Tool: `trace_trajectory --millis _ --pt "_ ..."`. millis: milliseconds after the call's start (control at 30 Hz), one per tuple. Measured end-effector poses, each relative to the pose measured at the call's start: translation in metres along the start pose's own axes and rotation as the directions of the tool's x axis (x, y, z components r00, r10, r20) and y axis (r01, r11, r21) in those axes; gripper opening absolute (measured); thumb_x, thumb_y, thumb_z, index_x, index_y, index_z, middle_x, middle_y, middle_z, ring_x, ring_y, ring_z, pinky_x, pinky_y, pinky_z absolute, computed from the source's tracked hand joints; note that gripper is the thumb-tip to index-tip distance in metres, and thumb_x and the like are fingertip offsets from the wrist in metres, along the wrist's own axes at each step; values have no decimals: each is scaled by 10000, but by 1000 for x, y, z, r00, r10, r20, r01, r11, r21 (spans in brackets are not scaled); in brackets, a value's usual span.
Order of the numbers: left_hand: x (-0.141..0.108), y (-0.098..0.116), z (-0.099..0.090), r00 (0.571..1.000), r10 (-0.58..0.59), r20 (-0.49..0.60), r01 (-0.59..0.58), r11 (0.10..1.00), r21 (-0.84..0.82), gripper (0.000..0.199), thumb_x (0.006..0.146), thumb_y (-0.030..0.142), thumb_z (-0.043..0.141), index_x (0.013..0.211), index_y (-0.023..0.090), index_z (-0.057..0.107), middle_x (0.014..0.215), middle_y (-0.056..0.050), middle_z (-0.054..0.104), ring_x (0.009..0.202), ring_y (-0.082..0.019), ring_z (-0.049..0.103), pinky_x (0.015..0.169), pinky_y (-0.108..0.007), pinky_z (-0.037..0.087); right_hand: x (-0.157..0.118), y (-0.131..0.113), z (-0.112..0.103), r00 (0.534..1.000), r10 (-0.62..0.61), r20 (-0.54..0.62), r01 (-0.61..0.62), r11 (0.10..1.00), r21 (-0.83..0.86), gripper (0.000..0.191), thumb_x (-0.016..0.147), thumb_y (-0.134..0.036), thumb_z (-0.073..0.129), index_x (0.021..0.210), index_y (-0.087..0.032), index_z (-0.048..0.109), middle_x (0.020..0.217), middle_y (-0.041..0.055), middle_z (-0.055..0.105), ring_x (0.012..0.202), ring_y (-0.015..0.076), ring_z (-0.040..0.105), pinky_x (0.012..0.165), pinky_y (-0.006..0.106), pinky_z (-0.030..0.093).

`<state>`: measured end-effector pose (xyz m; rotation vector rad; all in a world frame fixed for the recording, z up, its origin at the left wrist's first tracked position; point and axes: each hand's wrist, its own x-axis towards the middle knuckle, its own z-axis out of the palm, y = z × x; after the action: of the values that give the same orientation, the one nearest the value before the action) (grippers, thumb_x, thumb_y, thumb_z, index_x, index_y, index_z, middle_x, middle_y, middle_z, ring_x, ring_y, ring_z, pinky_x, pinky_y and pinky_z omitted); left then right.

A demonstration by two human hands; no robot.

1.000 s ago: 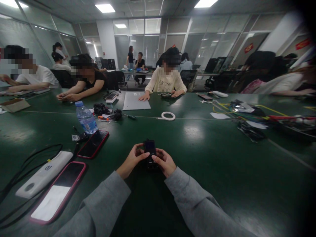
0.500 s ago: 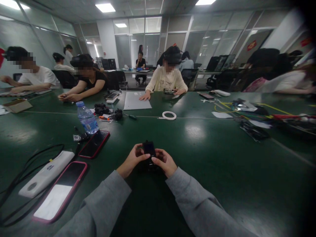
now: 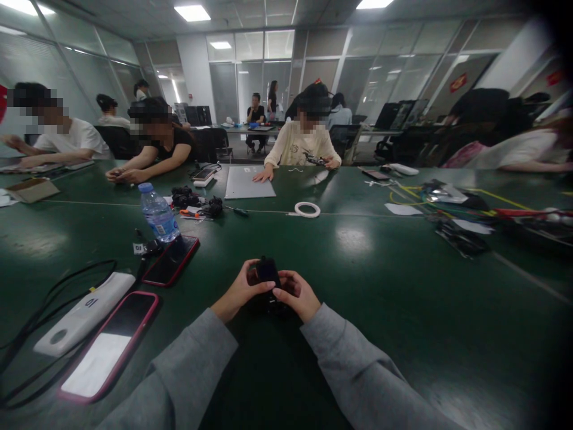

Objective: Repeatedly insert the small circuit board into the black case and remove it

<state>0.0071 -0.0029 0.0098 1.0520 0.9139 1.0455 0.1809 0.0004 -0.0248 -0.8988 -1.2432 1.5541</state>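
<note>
Between my two hands is a small black device with a dark screen (image 3: 267, 271), tilted up over the green table (image 3: 380, 286). My left hand (image 3: 242, 288) grips its left side, with the thumb across the front. My right hand (image 3: 301, 292) closes on its lower right side, the thumb tip near the left one. The device's lower part is dark and partly hidden by the thumbs, so I cannot make out its exact kind. Left of my hands lie a red-edged phone (image 3: 172, 261) and a pink-cased phone (image 3: 129, 316).
A water bottle (image 3: 159, 212) stands behind the phones. Beside them lies a white power bank-like device (image 3: 85, 313) with black cables. Farther off are a white tape roll (image 3: 307, 209), a screwdriver (image 3: 240, 212), a silver laptop (image 3: 248, 184) and tangled wires (image 3: 461, 194). Several people sit around.
The black device has tilted slightly in my hands, which stay nearly in place. The person across has raised the small item in one hand. A person in the background has moved right.
</note>
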Motion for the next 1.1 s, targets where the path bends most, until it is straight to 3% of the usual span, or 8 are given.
trace_trajectory --millis 200,467,733,967,1100 --pt "-2 4 1 999 44 4 -44 998 46 586 612 273 754 1116 194 466 1136 -94 564 1074 -221 525 955 -384 363 0 -1 0 1000 -3 6 4 1000 -17 517 595 -337 793 997 -191 503 903 49 609 869 203 599 802 371 475" --pt "-2 5 0 1000 8 3 -9 998 61 633 597 291 766 1143 202 458 1139 -105 569 1069 -231 531 938 -393 379 2 2 -1 999 23 25 -24 999 32 526 586 -356 794 988 -186 501 886 49 610 855 199 595 770 354 476" --pt "-4 6 -1 999 34 13 -35 996 80 606 593 288 766 1131 202 501 1176 -106 557 1108 -238 511 984 -397 338 1 -1 -3 999 20 40 -19 1000 -17 510 588 -340 793 985 -193 508 894 47 610 866 205 598 795 371 476" --pt "-1 1 -2 999 52 -12 -51 993 102 624 588 281 773 1129 210 472 1146 -100 565 1081 -236 526 952 -397 372 1 1 -4 999 20 36 -20 1000 9 506 604 -322 784 998 -186 496 920 54 608 880 200 595 783 359 476" --pt "0 2 -6 998 46 31 -49 993 111 635 588 280 773 1147 208 481 1162 -105 559 1097 -238 518 969 -402 356 0 2 -4 997 -8 82 10 1000 -27 474 657 -315 754 1019 -187 476 942 58 600 896 192 590 784 350 474"
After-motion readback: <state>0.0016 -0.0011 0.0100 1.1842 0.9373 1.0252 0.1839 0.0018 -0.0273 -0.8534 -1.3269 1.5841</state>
